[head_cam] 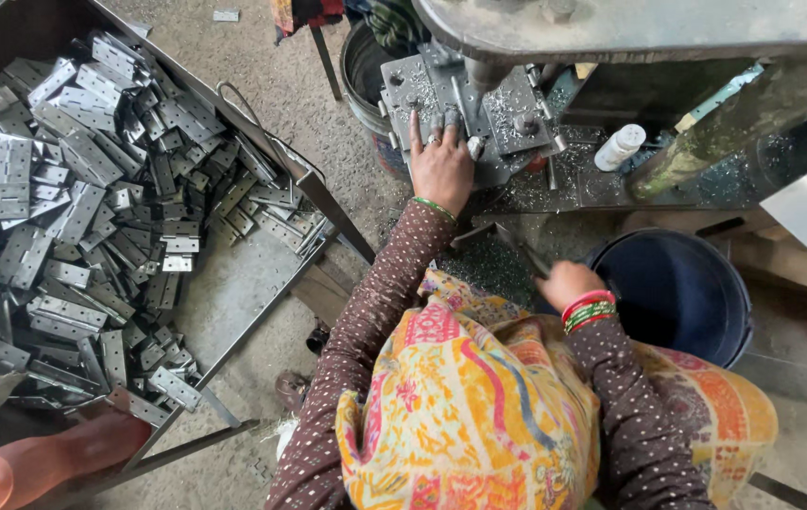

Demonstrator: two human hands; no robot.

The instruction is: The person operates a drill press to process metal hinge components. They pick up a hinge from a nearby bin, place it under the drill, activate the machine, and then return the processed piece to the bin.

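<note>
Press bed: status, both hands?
Left hand flat on press bed, fingers at small metal piece. Right hand closed on lever beside blue bucket. Nothing in the way.

Metal workshop: press machine (479,104), hinge pile (73,198).

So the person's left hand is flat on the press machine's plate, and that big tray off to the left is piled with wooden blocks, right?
Not quite. The left hand does rest on the press plate, but the tray holds a pile of flat metal hinges, not wooden blocks. The head view shows their grey sheen and screw holes.
</note>
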